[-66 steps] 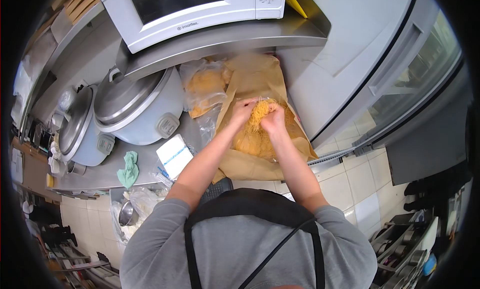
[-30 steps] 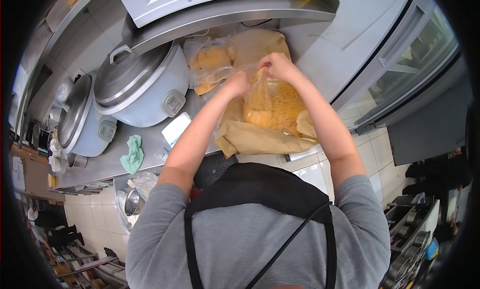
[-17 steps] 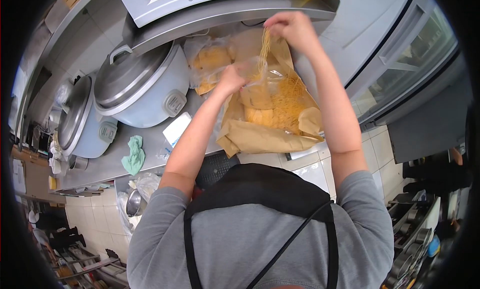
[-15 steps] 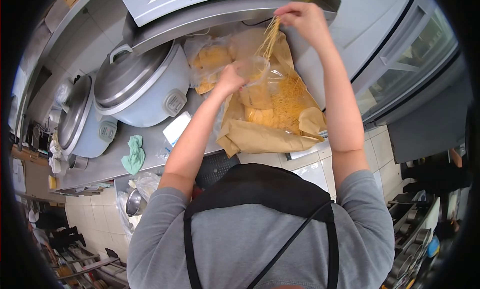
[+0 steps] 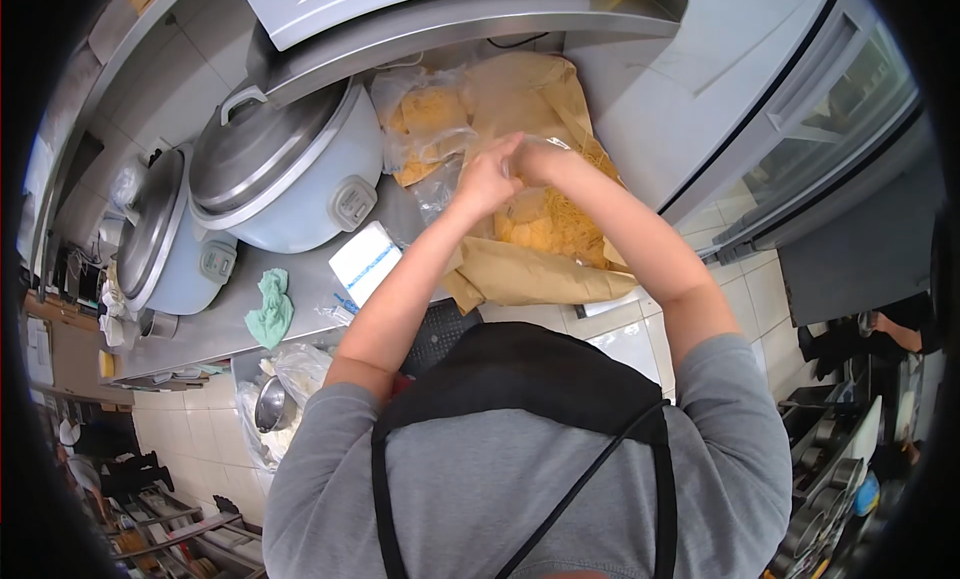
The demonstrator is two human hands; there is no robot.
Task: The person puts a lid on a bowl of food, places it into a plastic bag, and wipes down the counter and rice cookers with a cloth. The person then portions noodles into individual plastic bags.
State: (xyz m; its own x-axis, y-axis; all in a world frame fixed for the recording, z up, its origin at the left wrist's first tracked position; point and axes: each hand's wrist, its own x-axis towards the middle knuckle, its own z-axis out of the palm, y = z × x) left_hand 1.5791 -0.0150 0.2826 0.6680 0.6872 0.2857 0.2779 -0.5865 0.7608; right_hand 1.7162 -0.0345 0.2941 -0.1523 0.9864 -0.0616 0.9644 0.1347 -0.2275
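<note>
On my feed, left hand [image 5: 489,179] and right hand [image 5: 542,163] are close together! I can't tell if their fingers grip anything; beneath them, noodles [image 5: 556,231] fill the paper bag [image 5: 540,269].

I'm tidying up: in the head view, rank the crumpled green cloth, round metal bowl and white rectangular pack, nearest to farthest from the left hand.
1. White rectangular blue-striped pack: lower left of the left hand.
2. Crumpled green cloth: farther left, on the metal counter.
3. Round metal bowl: past the counter's front edge.
</note>
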